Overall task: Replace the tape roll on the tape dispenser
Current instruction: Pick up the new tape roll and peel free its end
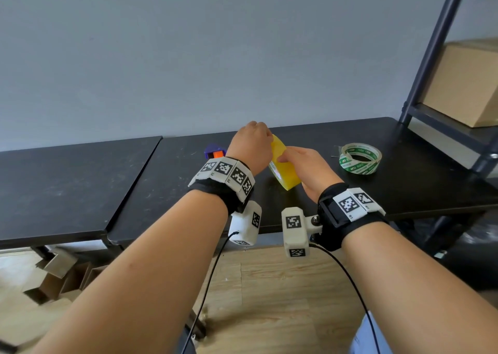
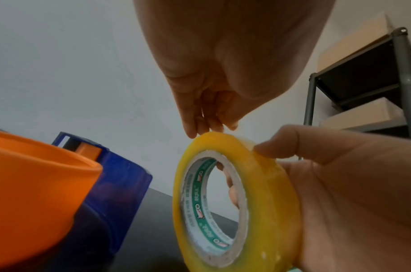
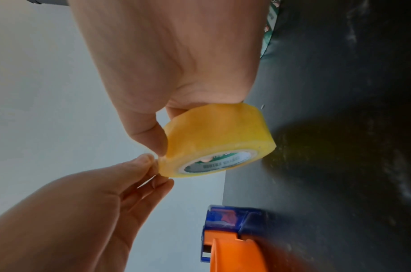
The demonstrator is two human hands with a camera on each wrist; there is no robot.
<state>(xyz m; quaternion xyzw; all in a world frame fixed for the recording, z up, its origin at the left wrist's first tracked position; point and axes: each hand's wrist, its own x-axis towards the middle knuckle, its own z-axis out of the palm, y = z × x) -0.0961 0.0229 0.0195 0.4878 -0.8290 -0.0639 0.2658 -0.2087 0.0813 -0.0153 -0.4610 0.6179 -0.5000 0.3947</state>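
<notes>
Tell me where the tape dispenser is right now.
In the head view, the blue and orange tape dispenser sits on the black table, left of the left hand and mostly hidden behind its wrist.

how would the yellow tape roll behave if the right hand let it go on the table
The yellow tape roll stands on edge in the right hand, so it would probably roll or tip flat on the table. Its thick winding suggests it is fairly heavy and stiff. The glossy surface may be a bit slippery.

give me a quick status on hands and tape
Right hand grips yellow tape roll on edge. Left hand picks at its rim. Dispenser behind left wrist, nothing blocking.
</notes>
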